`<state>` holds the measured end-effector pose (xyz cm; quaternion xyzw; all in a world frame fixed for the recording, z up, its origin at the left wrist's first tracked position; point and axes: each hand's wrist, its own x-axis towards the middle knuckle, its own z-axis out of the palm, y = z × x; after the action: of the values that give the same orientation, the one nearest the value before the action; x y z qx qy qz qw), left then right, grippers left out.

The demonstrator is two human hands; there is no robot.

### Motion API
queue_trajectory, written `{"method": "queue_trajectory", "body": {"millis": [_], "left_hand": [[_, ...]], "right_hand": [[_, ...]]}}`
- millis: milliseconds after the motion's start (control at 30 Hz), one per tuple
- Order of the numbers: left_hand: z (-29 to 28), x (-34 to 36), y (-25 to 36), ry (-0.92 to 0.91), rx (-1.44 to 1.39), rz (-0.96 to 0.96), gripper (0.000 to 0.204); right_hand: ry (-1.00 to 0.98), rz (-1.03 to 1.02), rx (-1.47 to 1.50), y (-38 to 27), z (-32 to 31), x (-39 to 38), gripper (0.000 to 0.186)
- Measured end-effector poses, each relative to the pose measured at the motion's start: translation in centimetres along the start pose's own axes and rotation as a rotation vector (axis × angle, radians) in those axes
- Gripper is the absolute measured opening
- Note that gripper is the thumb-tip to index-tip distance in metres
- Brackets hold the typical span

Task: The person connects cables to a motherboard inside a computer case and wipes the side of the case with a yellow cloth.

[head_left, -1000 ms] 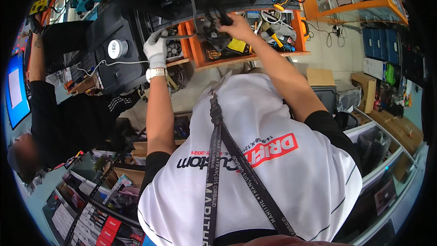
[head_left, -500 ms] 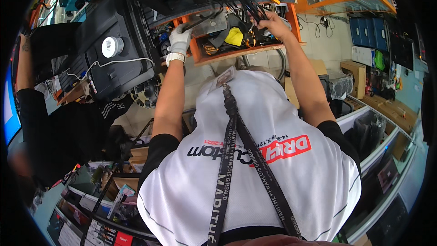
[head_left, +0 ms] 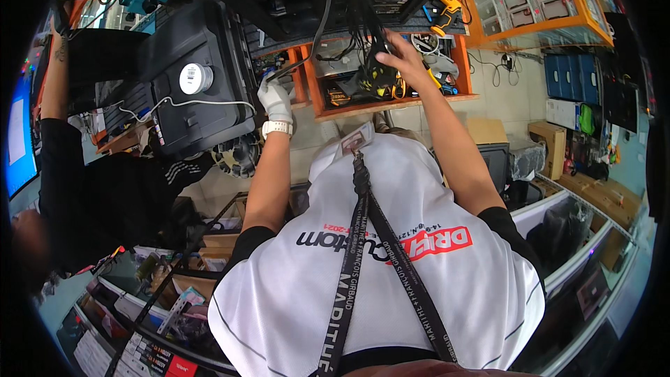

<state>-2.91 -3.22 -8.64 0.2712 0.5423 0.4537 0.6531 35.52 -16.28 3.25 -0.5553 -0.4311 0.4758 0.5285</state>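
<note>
A bundle of black cables point(head_left: 361, 7) hangs from a black computer case point(head_left: 279, 3) at the top of the view. My bare right hand point(head_left: 405, 59) closes around the lower part of the bundle, above the open orange drawer point(head_left: 398, 106). One flat black cable point(head_left: 319, 45) runs apart from the rest, curving down to the left. Its end is pinched in my left hand point(head_left: 276, 98), which wears a white glove, just left of the drawer. The right hand's fingertips are partly hidden by the cables.
Tools and small parts crowd the drawer. A yellow power drill point(head_left: 445, 12) lies on the bench to its right. At left, a large black case point(head_left: 199, 49) carries a round white tub point(head_left: 196, 78) and a white cord. Beyond it works another person in a black sleeve point(head_left: 77, 188).
The view has shifted, showing more of the computer case. My left hand keeps the single cable, now stretched out apart from the bundle. My right hand still grips the other cables.
</note>
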Motion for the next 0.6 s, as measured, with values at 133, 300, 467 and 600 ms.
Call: {"method": "queue_trajectory", "body": {"millis": [133,300,467,600], "left_hand": [[1.5,-4.9,5.7,0.069,-0.105,0.074,0.027],[3.3,-10.1,13.0,0.058,-0.026,0.224,0.031],[2.1,-6.8,12.9,-0.002,0.088,0.207,0.035],[6.3,-1.2,5.8,-0.123,0.652,0.087,0.041]], "right_hand": [[0.034,-0.102,-0.107,-0.4,2.5,6.1,0.098],[-0.045,0.01,-0.184,-0.1,5.2,8.2,0.101],[-0.362,0.317,0.126,-1.7,3.2,5.7,0.067],[-0.363,0.174,0.178,-4.8,2.6,1.6,0.031]]}}
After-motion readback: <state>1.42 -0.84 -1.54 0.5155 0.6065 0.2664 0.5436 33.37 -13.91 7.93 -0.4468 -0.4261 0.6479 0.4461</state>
